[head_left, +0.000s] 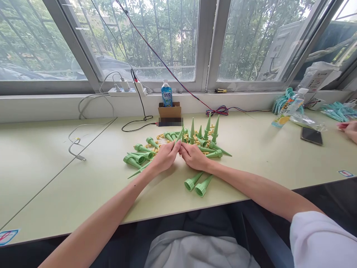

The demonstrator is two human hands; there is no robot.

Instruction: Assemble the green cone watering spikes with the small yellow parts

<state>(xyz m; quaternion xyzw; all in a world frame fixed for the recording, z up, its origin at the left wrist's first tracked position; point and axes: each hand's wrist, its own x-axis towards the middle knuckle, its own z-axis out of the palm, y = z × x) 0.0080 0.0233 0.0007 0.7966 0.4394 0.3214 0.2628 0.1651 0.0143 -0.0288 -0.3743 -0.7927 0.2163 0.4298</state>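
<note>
One green plastic spike (180, 135) slants up rightward from the left hand (167, 155).
Its fingers (176, 146) pinch it above the worktop (251, 156); the right hand (193, 155) curls just beside, its grip hidden from me.

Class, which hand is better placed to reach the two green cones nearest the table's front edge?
Probably the right hand: those two green cones lie close by it, toward the front edge, while the left hand is farther off.

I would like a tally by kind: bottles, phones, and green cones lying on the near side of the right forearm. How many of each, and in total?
Bottles: 2
Phones: 1
Green cones there: 2
Total: 5
</note>
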